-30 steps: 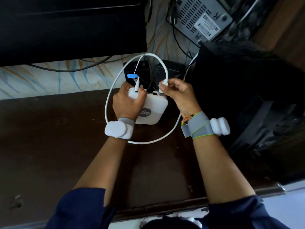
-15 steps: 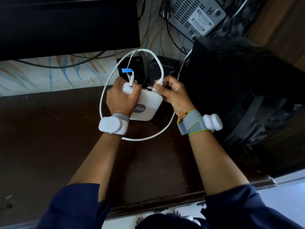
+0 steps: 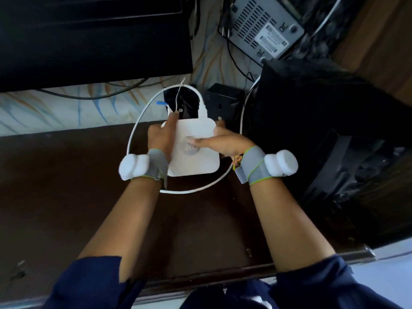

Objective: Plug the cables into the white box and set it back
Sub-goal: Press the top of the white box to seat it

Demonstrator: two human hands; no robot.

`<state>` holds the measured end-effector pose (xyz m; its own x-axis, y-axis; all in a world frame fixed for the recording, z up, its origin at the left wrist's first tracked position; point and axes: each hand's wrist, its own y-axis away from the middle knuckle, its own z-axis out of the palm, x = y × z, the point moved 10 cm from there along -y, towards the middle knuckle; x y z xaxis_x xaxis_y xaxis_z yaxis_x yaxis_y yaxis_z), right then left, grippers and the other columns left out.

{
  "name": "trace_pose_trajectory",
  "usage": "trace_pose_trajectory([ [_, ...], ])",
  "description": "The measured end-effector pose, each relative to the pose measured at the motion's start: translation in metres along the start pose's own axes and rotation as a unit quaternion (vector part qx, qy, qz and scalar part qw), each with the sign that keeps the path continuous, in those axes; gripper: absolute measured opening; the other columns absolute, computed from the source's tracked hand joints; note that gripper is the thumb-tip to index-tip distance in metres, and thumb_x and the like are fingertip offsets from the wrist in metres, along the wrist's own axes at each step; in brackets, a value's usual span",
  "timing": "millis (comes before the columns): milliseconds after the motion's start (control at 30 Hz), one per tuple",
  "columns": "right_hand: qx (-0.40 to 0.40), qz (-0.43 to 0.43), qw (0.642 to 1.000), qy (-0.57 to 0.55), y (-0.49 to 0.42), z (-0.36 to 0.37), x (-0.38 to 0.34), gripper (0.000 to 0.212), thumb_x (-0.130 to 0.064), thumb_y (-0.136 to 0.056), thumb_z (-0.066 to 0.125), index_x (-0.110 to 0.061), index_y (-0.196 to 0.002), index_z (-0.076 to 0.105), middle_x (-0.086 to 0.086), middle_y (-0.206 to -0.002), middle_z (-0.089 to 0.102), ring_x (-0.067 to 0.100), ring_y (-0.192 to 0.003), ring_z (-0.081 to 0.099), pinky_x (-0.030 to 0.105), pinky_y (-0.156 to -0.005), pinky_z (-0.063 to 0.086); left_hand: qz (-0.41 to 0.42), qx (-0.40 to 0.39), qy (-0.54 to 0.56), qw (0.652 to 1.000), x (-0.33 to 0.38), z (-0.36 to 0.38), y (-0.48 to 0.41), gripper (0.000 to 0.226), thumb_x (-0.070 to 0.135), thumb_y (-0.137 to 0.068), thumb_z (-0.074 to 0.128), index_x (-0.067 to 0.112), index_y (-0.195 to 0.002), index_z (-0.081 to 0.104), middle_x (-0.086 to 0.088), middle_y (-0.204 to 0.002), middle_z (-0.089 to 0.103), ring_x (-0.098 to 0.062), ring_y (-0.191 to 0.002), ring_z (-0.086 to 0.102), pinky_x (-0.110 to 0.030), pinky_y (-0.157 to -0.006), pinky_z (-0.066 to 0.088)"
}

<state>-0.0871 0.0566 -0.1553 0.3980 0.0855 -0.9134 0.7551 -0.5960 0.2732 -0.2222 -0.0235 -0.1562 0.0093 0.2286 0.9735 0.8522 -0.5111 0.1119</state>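
Both hands have left the plugs and now grip the white box (image 3: 193,150) flat on the dark surface (image 3: 66,186).
Cables look plugged in at its 12 o'clock edge; setting it back appears underway. Left hand (image 3: 161,139) clasps the 9 o'clock side, right hand (image 3: 225,141) the 3 o'clock side, thumb across the top, white cable (image 3: 142,121) looped around.

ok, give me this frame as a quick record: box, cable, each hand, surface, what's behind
white box: flat on the table, logo side up
white cable: loops around the box and runs to its far edge; plugs hidden
left hand: grips the box's left edge, one finger reaching to the far edge
right hand: on the box's right side, thumb across its top
table: dark brown wood
behind: two black adapters, grey vented box
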Motion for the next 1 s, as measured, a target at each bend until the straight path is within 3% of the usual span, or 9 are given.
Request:
trace_pose_trajectory([
  [67,0.033,-0.007,0.997,0.069,0.000,-0.010,-0.006,0.052,-0.029,-0.084,0.065,-0.004,-0.124,0.044,0.002,-0.118,0.046,0.015,-0.112,0.052,0.028,-0.099,0.046,-0.082,-0.082,0.033,0.993,-0.011,0.009,0.003,0.062,0.061,-0.078,0.058,0.010,-0.112,0.061,-0.010,-0.115,0.065,-0.024,-0.092,0.063,-0.033,-0.082,0.051],
  [133,0.109,-0.007,0.993,0.048,0.003,-0.029,-0.014,0.075,-0.036,-0.082,0.066,0.003,-0.132,0.026,0.010,-0.131,0.044,0.023,-0.123,0.049,0.027,-0.094,0.041,-0.090,-0.125,0.105,0.983,-0.003,0.015,0.007,0.043,0.048,-0.090,0.051,0.012,-0.112,0.060,-0.014,-0.111,0.068,-0.018,-0.076,0.070,-0.030,-0.064,0.058],
  [267,0.225,-0.051,0.970,0.075,0.018,-0.070,-0.048,0.062,-0.041,-0.085,0.058,0.001,-0.128,0.041,0.016,-0.137,0.052,0.029,-0.126,0.049,0.028,-0.095,0.041,-0.054,-0.157,0.175,0.971,0.033,0.034,0.028,0.028,0.033,-0.098,0.043,0.014,-0.092,0.062,-0.002,-0.074,0.074,-0.012,-0.061,0.070,-0.025,-0.057,0.058],
  [367,0.261,-0.067,0.955,0.121,0.032,-0.095,-0.075,0.057,-0.041,-0.086,0.056,-0.001,-0.126,0.047,0.018,-0.136,0.052,0.032,-0.126,0.049,0.033,-0.098,0.042,-0.036,-0.166,0.199,0.965,0.062,0.054,0.044,0.035,0.035,-0.098,0.041,0.010,-0.113,0.062,-0.007,-0.097,0.073,-0.021,-0.087,0.069,-0.034,-0.080,0.056],
  [533,0.315,-0.068,0.930,0.177,0.059,-0.153,-0.105,0.050,-0.035,-0.087,0.055,-0.005,-0.126,0.051,0.016,-0.139,0.051,0.033,-0.127,0.048,0.032,-0.101,0.040,-0.007,-0.185,0.193,0.964,0.109,0.092,0.065,0.038,0.034,-0.098,0.041,0.008,-0.120,0.058,-0.007,-0.091,0.069,-0.014,-0.065,0.068,-0.024,-0.054,0.057],
  [667,0.341,-0.064,0.924,0.163,0.080,-0.202,-0.111,0.051,-0.032,-0.086,0.057,-0.008,-0.130,0.049,0.012,-0.142,0.050,0.028,-0.129,0.049,0.031,-0.103,0.039,0.023,-0.186,0.189,0.964,0.145,0.131,0.081,0.038,0.032,-0.098,0.042,0.005,-0.118,0.059,-0.014,-0.108,0.067,-0.023,-0.080,0.065,-0.033,-0.072,0.056],
  [733,0.343,-0.055,0.923,0.163,0.085,-0.216,-0.108,0.051,-0.032,-0.086,0.057,-0.007,-0.129,0.051,0.012,-0.141,0.051,0.028,-0.128,0.049,0.030,-0.102,0.040,0.028,-0.179,0.182,0.967,0.153,0.144,0.085,0.033,0.033,-0.094,0.046,0.007,-0.109,0.061,-0.014,-0.106,0.069,-0.022,-0.076,0.066,-0.029,-0.063,0.056],
  [900,0.370,-0.004,0.916,0.152,0.105,-0.266,-0.072,0.056,-0.035,-0.081,0.063,-0.004,-0.127,0.053,0.012,-0.138,0.054,0.027,-0.124,0.053,0.030,-0.098,0.043,0.012,-0.186,0.159,0.970,0.126,0.228,0.042,0.093,0.067,-0.046,0.061,0.014,-0.122,0.058,-0.017,-0.120,0.065,-0.037,-0.100,0.066,-0.051,-0.089,0.055],
  [1000,0.381,0.019,0.913,0.143,0.112,-0.283,-0.053,0.059,-0.037,-0.081,0.064,-0.003,-0.127,0.052,0.013,-0.139,0.053,0.028,-0.125,0.052,0.031,-0.098,0.042,0.015,-0.171,0.157,0.973,0.131,0.235,0.067,0.098,0.067,-0.041,0.056,0.011,-0.121,0.056,-0.017,-0.121,0.064,-0.037,-0.105,0.063,-0.051,-0.094,0.052],
])
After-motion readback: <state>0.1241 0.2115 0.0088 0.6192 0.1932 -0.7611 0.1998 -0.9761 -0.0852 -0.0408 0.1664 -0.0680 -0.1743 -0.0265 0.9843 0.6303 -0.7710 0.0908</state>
